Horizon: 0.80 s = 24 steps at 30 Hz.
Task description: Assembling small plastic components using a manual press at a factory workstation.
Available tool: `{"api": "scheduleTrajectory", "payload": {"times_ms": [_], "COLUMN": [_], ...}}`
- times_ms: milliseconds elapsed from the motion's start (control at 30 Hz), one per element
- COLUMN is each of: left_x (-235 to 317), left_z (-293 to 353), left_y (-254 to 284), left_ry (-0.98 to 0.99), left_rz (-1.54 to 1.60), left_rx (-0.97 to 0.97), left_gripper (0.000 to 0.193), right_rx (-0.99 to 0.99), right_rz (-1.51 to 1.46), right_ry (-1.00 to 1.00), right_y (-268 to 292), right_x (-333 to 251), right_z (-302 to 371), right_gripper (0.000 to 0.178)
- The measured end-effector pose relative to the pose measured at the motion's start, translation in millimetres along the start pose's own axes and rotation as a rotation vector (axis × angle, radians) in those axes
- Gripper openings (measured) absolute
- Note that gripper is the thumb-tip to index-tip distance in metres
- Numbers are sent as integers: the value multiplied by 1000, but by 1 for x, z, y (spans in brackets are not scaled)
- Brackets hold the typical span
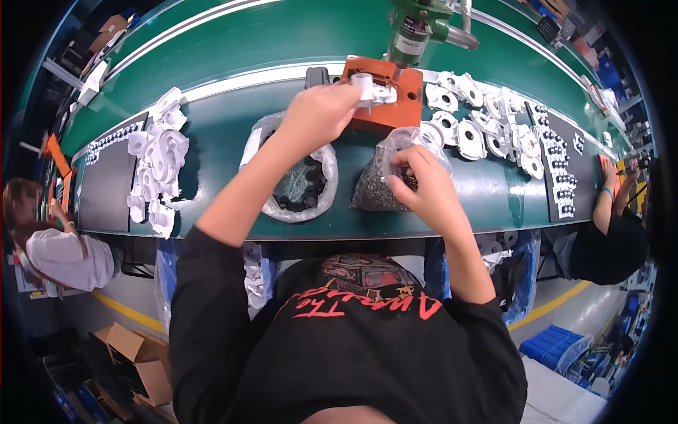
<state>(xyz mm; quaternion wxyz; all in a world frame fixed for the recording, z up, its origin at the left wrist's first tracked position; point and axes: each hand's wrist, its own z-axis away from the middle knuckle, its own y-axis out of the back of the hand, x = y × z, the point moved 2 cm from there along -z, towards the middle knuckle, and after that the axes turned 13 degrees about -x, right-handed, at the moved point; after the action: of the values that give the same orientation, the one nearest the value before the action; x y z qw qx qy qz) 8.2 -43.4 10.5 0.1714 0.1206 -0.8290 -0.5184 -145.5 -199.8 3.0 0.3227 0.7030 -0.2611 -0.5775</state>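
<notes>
My left hand (pixel 321 116) reaches forward with its fingers closed on a white plastic part (pixel 363 87). That part sits at the orange fixture (pixel 387 112), under the green press-like machine (pixel 413 35). My right hand (pixel 426 185) is at the mouth of a clear plastic bag (pixel 378 185) full of small dark metal pieces that look like screws. Its thumb and fingers are curled together, and whatever they hold is too small to make out. Left of this bag stands an open, white-lined container (pixel 326 201) with black parts inside, partly behind my left forearm.
White plastic parts lie in piles on the left (pixel 159 159) and right (pixel 487 127). Dark boards with rows of small black-and-white pieces, a left board (pixel 106 194) and a right board (pixel 590 187), flank them. A co-worker (pixel 63 247) sits left, another (pixel 611 244) right.
</notes>
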Motion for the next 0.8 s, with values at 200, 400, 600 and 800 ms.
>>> {"api": "scheduleTrajectory", "payload": {"times_ms": [200,400,600,800], "left_x": [-26,-24,-29,-35], "left_z": [-43,-44,-46,-41], "left_y": [-53,-59,-62,-70], "left_ry": [-52,-65,-122,-148], "left_rz": [-57,-58,-67,38], "left_rx": [8,21,97,81], "left_gripper": [15,14,14,15], "right_rx": [122,51,17,37], "right_rz": [-47,153,177,138], "right_ry": [56,45,54,26], "right_y": [-6,1,3,0], "right_x": [9,3,0,5], "right_z": [7,8,3,3], "right_gripper": [17,28,20,15]}}
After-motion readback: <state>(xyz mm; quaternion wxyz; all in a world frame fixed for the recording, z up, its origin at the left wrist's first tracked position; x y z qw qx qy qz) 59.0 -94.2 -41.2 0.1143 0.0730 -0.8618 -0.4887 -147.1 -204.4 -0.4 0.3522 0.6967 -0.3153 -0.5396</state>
